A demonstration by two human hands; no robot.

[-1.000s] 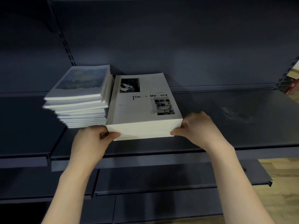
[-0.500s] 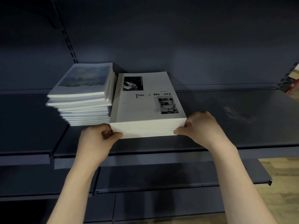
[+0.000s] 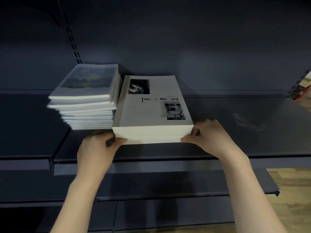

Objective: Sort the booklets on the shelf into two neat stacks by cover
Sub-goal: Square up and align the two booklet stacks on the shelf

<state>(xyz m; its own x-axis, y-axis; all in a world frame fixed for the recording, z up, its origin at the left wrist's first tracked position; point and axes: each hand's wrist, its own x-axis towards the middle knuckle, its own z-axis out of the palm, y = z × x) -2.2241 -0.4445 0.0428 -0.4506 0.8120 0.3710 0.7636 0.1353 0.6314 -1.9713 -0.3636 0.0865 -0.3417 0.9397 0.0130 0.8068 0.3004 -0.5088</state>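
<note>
Paper-white booklets with landscape covers (image 3: 87, 98) sit staggered at the shelf's (image 3: 252, 132) left; beside them, the left hand (image 3: 96, 148) and right hand (image 3: 212, 137) pinch the "Time & Memory" stack's (image 3: 153, 115) front corners. It is likely heavy and slippery, best gripped low at both corners.

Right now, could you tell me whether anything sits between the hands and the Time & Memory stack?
Nothing visible does: the left hand and right hand already grip the front corners of the Time & Memory stack.
</note>
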